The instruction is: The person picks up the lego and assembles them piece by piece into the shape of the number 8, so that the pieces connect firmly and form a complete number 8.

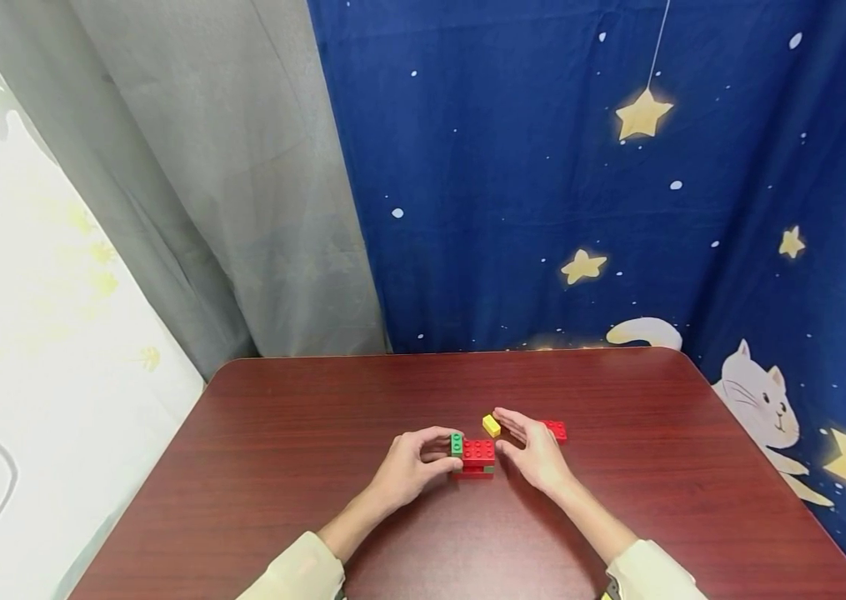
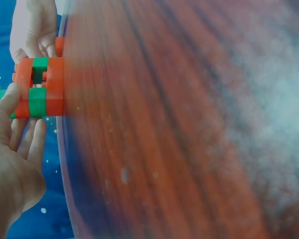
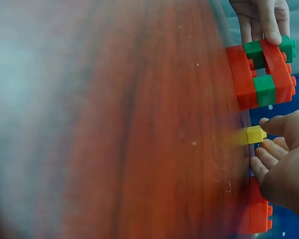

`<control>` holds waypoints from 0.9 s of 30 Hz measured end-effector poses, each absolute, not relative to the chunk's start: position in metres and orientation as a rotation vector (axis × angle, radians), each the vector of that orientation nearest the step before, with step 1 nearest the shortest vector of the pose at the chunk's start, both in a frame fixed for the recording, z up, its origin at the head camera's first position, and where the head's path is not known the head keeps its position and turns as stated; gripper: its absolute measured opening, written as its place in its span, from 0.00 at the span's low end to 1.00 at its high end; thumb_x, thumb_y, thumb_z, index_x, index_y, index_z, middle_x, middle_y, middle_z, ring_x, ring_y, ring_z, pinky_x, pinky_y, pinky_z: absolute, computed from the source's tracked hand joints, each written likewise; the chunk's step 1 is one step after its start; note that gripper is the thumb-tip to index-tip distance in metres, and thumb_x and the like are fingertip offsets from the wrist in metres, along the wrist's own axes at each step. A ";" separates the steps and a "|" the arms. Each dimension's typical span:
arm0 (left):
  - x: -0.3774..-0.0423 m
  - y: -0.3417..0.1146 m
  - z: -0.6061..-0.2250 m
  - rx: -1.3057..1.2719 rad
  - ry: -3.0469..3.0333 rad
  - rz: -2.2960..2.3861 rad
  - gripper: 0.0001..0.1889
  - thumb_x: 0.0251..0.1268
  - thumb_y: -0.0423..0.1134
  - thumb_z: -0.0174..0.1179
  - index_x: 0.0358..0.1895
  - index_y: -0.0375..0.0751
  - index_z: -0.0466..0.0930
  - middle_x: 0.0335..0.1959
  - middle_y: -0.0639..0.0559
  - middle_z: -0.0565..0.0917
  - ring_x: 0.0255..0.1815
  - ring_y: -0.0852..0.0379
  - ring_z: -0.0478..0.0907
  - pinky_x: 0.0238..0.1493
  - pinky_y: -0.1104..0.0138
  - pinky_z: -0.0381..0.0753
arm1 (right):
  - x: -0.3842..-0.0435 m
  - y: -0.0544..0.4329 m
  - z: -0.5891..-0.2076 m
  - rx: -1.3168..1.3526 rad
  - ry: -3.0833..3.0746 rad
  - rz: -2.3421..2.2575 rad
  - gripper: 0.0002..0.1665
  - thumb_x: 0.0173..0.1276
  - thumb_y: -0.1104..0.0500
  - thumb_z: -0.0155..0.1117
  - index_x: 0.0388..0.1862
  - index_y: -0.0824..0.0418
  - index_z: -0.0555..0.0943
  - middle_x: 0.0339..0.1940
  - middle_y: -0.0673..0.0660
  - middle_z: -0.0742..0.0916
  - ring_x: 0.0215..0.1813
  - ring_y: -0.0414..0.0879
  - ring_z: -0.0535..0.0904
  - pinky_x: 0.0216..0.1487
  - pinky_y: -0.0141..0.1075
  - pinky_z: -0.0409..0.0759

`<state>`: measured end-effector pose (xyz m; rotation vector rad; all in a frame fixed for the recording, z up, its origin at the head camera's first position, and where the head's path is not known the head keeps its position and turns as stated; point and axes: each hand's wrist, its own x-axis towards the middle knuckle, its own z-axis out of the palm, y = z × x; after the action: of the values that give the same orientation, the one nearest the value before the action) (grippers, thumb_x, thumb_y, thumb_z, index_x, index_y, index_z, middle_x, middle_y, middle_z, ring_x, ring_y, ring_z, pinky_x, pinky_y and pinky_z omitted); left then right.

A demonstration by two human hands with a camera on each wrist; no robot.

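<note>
Seemingly mid-assembly, the left hand (image 1: 409,469) pinches the red-and-green stack (image 1: 478,452) on the tabletop (image 1: 302,433), while the empty right hand (image 1: 540,457), fingers parted, sits beside the yellow brick (image 1: 491,426) (probably what needs pinching next).

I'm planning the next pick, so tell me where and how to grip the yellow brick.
Probably best pinched by its long sides, coming from the right and slightly above: the yellow brick sits studs up, longer than wide, apart from the red-and-green stack, and the right hand is right beside it.
</note>
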<state>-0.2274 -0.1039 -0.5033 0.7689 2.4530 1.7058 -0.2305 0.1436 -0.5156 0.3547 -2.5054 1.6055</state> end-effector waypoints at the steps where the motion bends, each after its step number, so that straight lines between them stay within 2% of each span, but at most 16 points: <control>1: -0.227 -0.104 -0.503 0.770 2.450 1.712 0.22 0.64 0.34 0.77 0.60 0.34 0.86 0.51 0.46 0.90 0.49 0.53 0.90 0.53 0.66 0.88 | -0.233 0.144 -0.516 0.358 -2.513 1.596 0.32 0.66 0.79 0.70 0.70 0.74 0.77 0.66 0.69 0.84 0.69 0.63 0.81 0.70 0.54 0.76; 11: -0.226 -0.103 -0.502 0.789 2.432 1.733 0.22 0.64 0.33 0.77 0.60 0.33 0.85 0.51 0.45 0.90 0.50 0.49 0.90 0.53 0.63 0.88 | -0.248 0.148 -0.522 0.424 -2.550 1.566 0.31 0.68 0.77 0.70 0.70 0.71 0.79 0.65 0.66 0.86 0.68 0.60 0.81 0.71 0.54 0.75; 22: -0.226 -0.102 -0.502 0.742 2.457 1.687 0.22 0.64 0.34 0.77 0.61 0.36 0.86 0.51 0.49 0.90 0.50 0.57 0.89 0.53 0.68 0.87 | -0.256 0.148 -0.522 0.479 -2.562 1.570 0.28 0.68 0.78 0.69 0.67 0.73 0.80 0.62 0.67 0.87 0.66 0.62 0.83 0.70 0.55 0.77; 27: -0.227 -0.103 -0.502 0.747 2.461 1.685 0.22 0.64 0.35 0.77 0.61 0.36 0.86 0.51 0.49 0.90 0.50 0.57 0.89 0.53 0.67 0.87 | -0.259 0.148 -0.520 0.468 -2.590 1.556 0.27 0.68 0.77 0.70 0.66 0.72 0.81 0.60 0.66 0.88 0.65 0.62 0.83 0.69 0.56 0.78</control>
<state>-0.2267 -0.1032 -0.5021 0.7469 2.4607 1.6855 -0.2586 0.1480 -0.5205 0.4676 -2.5902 1.5557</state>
